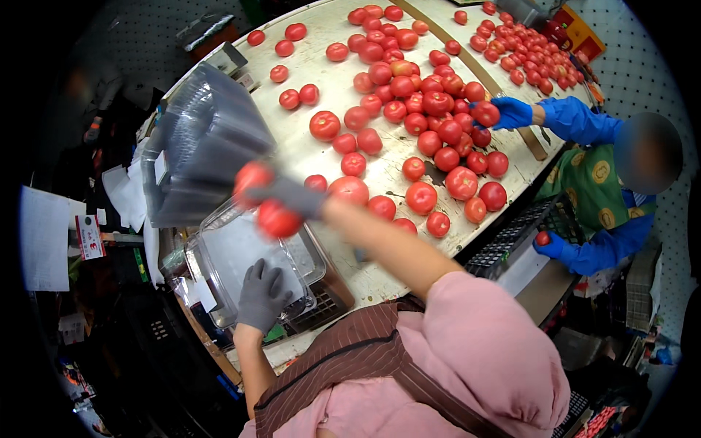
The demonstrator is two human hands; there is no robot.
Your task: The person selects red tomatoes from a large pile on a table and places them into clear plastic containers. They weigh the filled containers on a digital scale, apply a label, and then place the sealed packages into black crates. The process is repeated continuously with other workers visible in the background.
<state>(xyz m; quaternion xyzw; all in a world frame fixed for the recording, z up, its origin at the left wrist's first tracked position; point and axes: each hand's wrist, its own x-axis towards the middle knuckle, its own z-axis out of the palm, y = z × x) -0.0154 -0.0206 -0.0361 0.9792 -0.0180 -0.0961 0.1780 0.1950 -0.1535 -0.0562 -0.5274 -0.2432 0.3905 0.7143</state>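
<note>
My right hand (290, 198), in a grey glove and blurred by motion, carries two red tomatoes (278, 220) above a clear plastic container (244, 248). My left hand (264, 296), also grey-gloved, lies with its fingers apart on the near part of that container. The container is at the left end of a pale, worn table (310, 69). Beyond it rises a tall nested stack of clear plastic containers (208, 131). Many loose tomatoes (438, 104) spread over the table to the right of my right hand.
Across the table at the right, a person in blue gloves (514, 113) holds a tomato in each hand. A black crate (511, 230) stands by that person. A wooden strip (467, 62) divides the table, with another tomato pile (529, 55) beyond it. Papers (47, 241) hang at the left.
</note>
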